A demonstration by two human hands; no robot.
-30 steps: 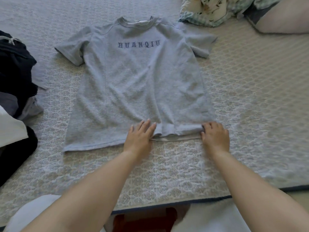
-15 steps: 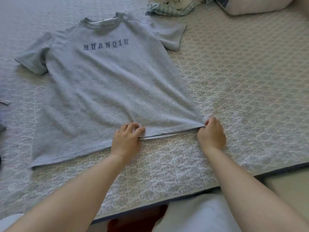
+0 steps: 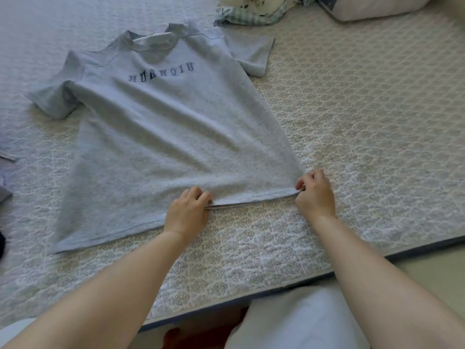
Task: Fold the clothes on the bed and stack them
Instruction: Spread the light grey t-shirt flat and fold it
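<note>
A light grey T-shirt (image 3: 161, 137) with dark lettering across the chest lies spread face up on the quilted bedcover (image 3: 364, 122), collar away from me. My left hand (image 3: 187, 214) pinches the bottom hem near its middle. My right hand (image 3: 315, 193) pinches the hem at the shirt's right bottom corner. Between the two hands the hem is lifted slightly and pulled taut, and creases run from it up the shirt.
A crumpled checked and floral cloth (image 3: 251, 11) lies at the far edge beside a pale pillow (image 3: 372, 6). Dark and grey garments (image 3: 3, 195) peek in at the left border. The bed's near edge (image 3: 289, 290) runs diagonally in front of me.
My fingers went from lying flat on the hem to pinching it. The view has swung right, so the pile of dark clothes on the left is almost out of sight.
</note>
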